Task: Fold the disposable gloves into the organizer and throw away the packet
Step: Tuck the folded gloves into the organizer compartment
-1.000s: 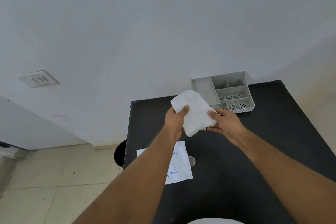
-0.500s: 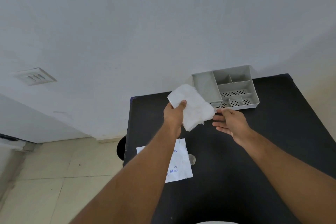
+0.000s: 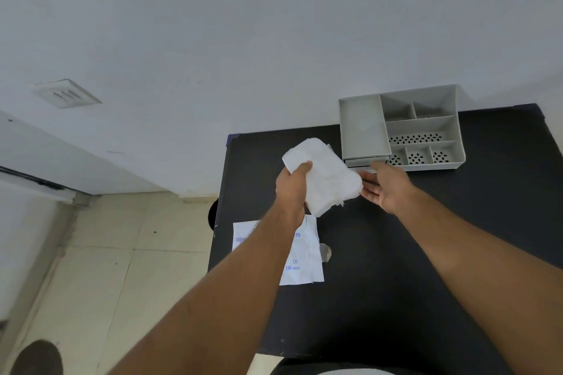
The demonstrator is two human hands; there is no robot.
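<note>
My left hand (image 3: 293, 184) grips a folded white wad of disposable gloves (image 3: 326, 175) above the black table (image 3: 426, 253). My right hand (image 3: 387, 187) is open, palm up, just right of the wad, its fingertips at the wad's edge. The grey plastic organizer (image 3: 402, 128) stands at the table's far edge against the wall, with a long left compartment and several smaller ones, some perforated. The flat white gloves packet (image 3: 301, 253) with blue print lies on the table under my left forearm, partly hidden.
A small clear scrap of plastic (image 3: 325, 252) lies beside the packet. Left of the table is a tiled floor (image 3: 106, 268), with a dark round object (image 3: 212, 215) just past the table's left edge. A white wall rises behind the table.
My right hand has let go of the glove wad and opened beside it. The left hand now holds the wad alone, closer to the organizer.
</note>
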